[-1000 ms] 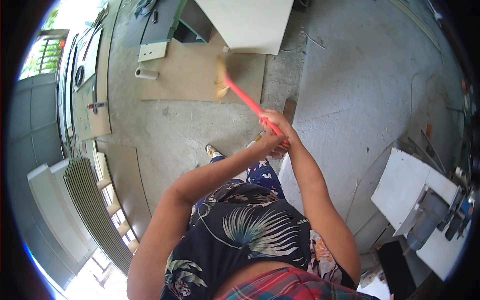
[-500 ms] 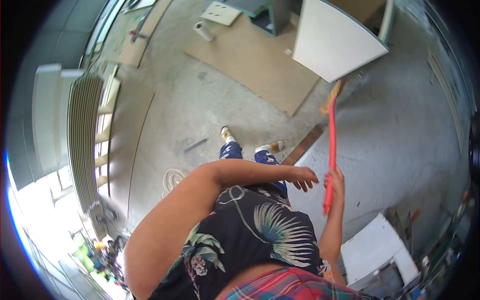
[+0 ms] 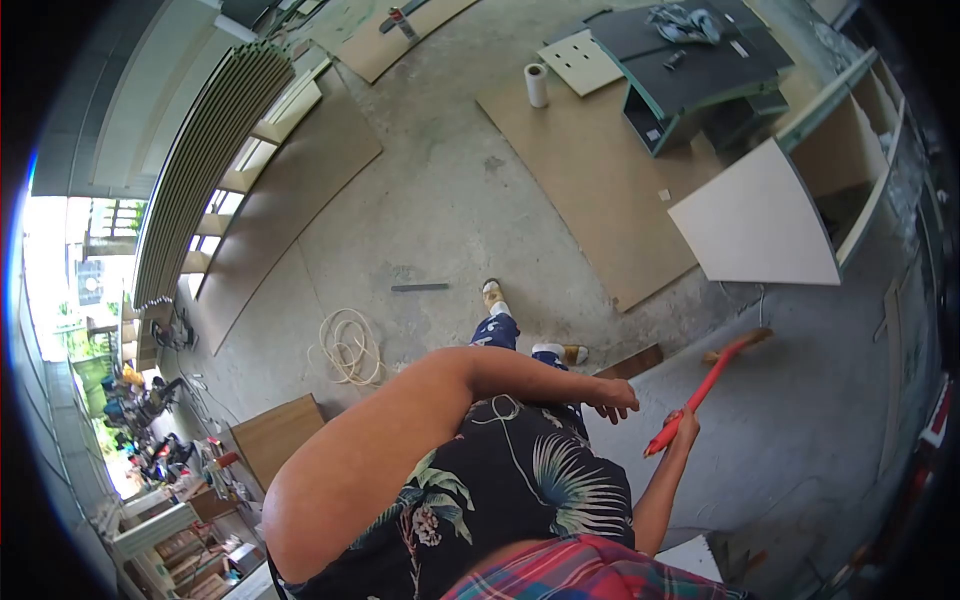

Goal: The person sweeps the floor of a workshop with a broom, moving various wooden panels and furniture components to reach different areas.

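My right hand [image 3: 685, 428] is wrapped round the red handle of a broom [image 3: 712, 384] near its upper end. The broom slants away to the right, and its tan bristle head [image 3: 742, 345] is at the grey floor below a white panel. My left hand [image 3: 617, 399] hangs in front of my body, just left of the handle, with fingers loosely bent, apart and holding nothing.
A white-fronted cabinet [image 3: 765, 222] stands at right. A brown board [image 3: 590, 190] lies on the floor with a dark cabinet [image 3: 680, 60] and white roll [image 3: 537, 86]. A coiled hose [image 3: 350, 348], metal strip [image 3: 420, 287] and wooden strip [image 3: 632, 362] lie near my feet.
The view has shifted, showing more floor at left and the dark cabinet's top. The broom has swung, its head moving right and nearer, its handle now more slanted. My right hand still grips it.
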The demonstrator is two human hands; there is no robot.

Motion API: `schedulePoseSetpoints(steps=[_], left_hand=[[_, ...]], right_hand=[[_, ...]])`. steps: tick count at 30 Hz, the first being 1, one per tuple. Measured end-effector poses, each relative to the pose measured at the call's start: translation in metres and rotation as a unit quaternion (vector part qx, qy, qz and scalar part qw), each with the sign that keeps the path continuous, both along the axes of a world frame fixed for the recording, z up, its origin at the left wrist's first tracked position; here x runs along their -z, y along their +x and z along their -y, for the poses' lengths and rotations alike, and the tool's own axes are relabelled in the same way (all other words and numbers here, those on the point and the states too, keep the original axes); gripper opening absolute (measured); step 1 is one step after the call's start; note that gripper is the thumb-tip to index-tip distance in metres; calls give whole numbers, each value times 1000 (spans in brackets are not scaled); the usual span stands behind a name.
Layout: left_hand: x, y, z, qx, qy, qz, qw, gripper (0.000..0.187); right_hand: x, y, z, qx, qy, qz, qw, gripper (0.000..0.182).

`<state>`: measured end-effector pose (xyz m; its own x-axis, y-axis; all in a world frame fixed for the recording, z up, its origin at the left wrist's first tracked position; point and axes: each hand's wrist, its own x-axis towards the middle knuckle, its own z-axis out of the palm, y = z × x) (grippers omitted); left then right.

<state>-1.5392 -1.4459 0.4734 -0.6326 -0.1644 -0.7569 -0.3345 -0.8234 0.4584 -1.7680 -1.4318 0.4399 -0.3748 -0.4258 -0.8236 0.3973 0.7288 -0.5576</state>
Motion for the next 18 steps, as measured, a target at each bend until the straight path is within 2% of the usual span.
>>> schedulePoseSetpoints(steps=[3,6,8,11,12,15,16,18], left_hand=[[3,30,4,-12,1,-8,1000,46],[-8,70,11,-20,4,-16,1000,43],[-15,101,19,-31,-10,-3,999,39],[-24,167,29,-34,-81,-54,995,38],[-20,185,33,-43,-48,-36,997,38],[-38,253,43,-68,-65,37,995,32],[-35,273,42,-25,-186,19,982,30],[-18,307,44,59,-417,-10,907,25]], right_hand=[[-26,38,1,19,13,125,992,9],[-53,100,8,-23,48,254,966,11],[-60,148,17,-94,64,281,953,10],[-69,225,35,-228,56,285,929,9],[-71,250,42,-278,49,279,918,9],[-68,314,68,-375,54,269,885,13],[-67,334,77,-406,53,271,871,13],[-77,375,95,-462,48,259,847,13]])
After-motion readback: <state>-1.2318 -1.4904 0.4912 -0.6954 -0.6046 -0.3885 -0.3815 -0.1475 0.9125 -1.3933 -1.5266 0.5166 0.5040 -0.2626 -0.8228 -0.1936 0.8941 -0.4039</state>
